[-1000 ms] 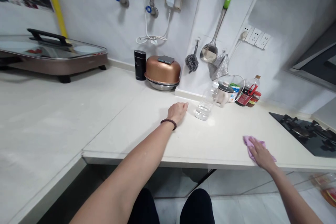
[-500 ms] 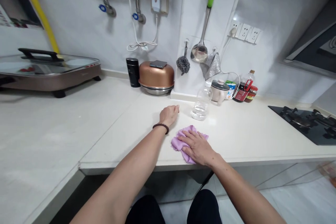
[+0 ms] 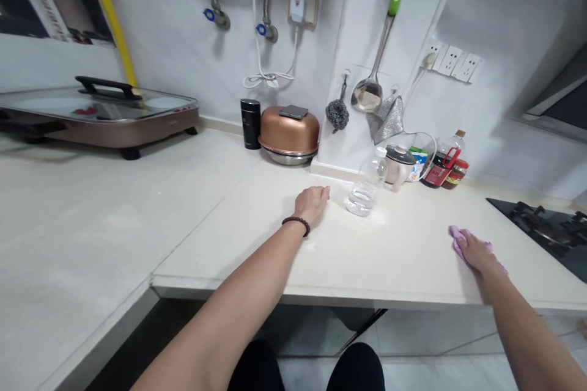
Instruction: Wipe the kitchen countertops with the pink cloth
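My right hand (image 3: 477, 253) presses a lilac cleaning cloth (image 3: 458, 233) onto the white countertop (image 3: 403, 250), far to the right and short of the stove. Cloth shows at the fingertips and along the far side of the hand. My left hand (image 3: 312, 203), with a dark beaded bracelet (image 3: 298, 221) at the wrist, rests on the counter as a loose fist; nothing shows in it. Just right of that fist stands a clear plastic bottle (image 3: 365, 186) with some clear liquid at the bottom.
A gas stove (image 3: 545, 226) is set into the counter at right. Along the wall stand a copper-coloured lid (image 3: 288, 129) on a metal bowl, a black canister (image 3: 251, 125), a small pot (image 3: 398, 165) and sauce jars (image 3: 454, 175). An electric griddle (image 3: 156, 125) sits at left.
My right hand has slid the cloth far to the right across the counter, from beside the left hand towards the stove. My left hand stays in place. The view has shifted slightly.
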{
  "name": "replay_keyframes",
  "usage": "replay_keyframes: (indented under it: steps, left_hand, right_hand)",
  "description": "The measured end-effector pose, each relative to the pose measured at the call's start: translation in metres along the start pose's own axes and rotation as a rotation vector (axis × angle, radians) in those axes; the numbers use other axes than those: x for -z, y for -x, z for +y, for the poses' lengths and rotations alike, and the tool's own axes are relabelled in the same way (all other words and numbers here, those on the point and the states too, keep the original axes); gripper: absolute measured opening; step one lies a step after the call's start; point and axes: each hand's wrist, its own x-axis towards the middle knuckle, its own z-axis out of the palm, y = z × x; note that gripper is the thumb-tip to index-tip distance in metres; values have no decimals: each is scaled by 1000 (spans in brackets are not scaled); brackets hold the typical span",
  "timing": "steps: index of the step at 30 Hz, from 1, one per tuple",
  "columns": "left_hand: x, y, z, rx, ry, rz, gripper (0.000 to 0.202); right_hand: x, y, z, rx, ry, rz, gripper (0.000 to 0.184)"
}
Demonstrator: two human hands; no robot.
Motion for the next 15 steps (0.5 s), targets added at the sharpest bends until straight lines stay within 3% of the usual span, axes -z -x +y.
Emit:
replay_keyframes:
  steps: [2,4,8,11,13,15]
  left_hand:
    - [-3,1,5,-22,2,-13,53]
    - [-6,1,7,-39,4,-26,53]
    - [-8,-1,5,-32,-1,-22,54]
    - [-4,-1,2,-20,-9,-24,54]
    - [-1,0,1,-22,-7,-27,53]
    - [3,2,1,-19,-4,-26,53]
  right_hand:
    - [3,-8,-19,-100,-41,-57,69]
    - [9,-12,-57,-76,-62,-73,69]
    - [19,-5,-158,200,-92,-95,62]
    - [26,20,-223,422,-125,-149,62]
    - [31,44,-248,573,-154,-174,65]
    - [34,66,-255,711,-196,-173,66]
